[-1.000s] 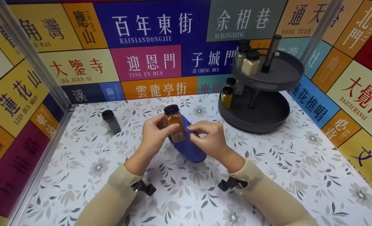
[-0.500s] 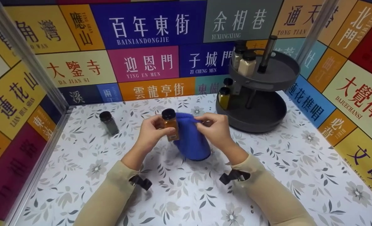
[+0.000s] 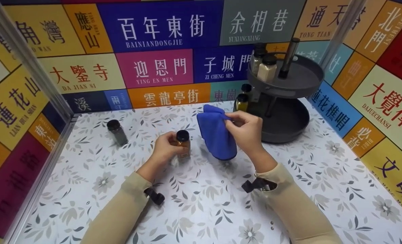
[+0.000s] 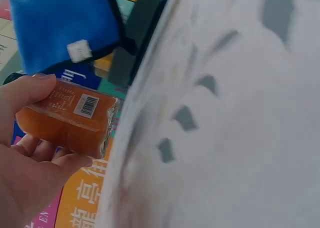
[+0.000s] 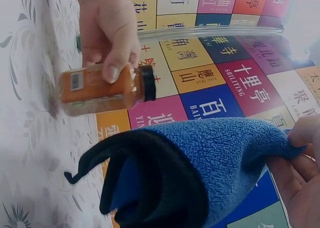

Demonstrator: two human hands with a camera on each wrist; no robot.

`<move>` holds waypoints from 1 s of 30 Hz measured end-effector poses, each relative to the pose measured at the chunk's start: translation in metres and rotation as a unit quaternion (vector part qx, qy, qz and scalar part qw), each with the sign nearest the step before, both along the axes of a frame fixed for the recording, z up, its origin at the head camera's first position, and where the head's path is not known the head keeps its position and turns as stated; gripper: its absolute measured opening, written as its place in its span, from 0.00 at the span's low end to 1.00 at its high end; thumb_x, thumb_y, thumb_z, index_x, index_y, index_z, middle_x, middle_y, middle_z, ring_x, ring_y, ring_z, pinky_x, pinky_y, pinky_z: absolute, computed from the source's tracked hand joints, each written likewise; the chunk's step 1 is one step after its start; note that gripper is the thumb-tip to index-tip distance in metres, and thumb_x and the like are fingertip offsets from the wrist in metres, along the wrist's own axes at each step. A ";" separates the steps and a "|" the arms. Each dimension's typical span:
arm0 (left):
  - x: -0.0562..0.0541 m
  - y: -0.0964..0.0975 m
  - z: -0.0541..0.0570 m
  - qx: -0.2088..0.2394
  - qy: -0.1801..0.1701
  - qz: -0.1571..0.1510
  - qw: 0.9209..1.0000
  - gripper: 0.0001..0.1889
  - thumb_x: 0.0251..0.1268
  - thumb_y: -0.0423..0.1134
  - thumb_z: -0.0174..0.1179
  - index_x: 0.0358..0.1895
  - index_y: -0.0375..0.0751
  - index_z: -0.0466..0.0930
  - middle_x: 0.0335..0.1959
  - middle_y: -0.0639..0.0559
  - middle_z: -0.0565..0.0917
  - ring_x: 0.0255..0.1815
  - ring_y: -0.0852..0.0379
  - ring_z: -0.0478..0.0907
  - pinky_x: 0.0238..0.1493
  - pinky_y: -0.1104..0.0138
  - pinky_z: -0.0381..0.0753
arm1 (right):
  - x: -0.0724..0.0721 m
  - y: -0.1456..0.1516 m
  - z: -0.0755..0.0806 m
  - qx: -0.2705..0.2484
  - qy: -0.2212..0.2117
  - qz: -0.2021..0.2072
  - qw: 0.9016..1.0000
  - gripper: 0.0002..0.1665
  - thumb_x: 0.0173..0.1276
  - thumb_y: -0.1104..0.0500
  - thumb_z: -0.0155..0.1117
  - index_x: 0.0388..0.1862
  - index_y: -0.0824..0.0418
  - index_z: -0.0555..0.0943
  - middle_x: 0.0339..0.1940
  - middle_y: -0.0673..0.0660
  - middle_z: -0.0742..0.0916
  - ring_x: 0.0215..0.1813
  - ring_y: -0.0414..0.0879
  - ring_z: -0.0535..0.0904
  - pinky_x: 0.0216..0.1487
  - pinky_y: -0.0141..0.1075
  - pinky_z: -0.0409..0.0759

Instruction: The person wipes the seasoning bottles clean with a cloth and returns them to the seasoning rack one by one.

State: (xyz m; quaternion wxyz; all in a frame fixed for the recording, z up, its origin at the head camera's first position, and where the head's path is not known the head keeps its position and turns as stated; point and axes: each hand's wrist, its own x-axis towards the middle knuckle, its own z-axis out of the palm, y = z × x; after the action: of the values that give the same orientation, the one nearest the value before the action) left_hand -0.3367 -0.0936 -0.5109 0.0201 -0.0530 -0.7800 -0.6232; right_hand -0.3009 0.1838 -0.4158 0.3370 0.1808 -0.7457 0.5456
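My left hand grips a small glass spice jar with a black lid, upright just above or on the table; I cannot tell which. Orange powder fills the jar, and a barcode label shows on its side in the left wrist view. To the right, my right hand pinches a blue cloth by its upper edge. The cloth hangs in folds with a dark border, apart from the jar, in the right wrist view.
A dark-filled jar with a black lid stands on the flower-patterned table at the left. At the back right is a two-tier black turntable rack, with a pale jar above and a yellow-green jar below, among others.
The cloth has come away from the jar and moved right and up with my right hand. My left hand has lowered the jar towards the table.
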 end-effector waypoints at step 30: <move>0.008 0.018 -0.001 -0.125 0.022 0.059 0.990 0.28 0.39 0.35 0.83 0.49 0.43 0.84 0.44 0.45 0.89 0.49 0.48 0.83 0.58 0.57 0.78 | 0.001 0.000 -0.002 0.010 0.003 0.010 1.000 0.11 0.61 0.72 0.76 0.41 0.62 0.94 0.37 0.59 0.94 0.35 0.44 0.91 0.38 0.31 0.89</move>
State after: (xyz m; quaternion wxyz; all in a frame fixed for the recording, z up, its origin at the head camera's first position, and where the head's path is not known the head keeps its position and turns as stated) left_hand -0.3288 -0.0758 -0.5115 0.0676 -0.0226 -0.8530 -0.5170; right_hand -0.3004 0.1833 -0.4179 0.3320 0.1928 -0.7484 0.5409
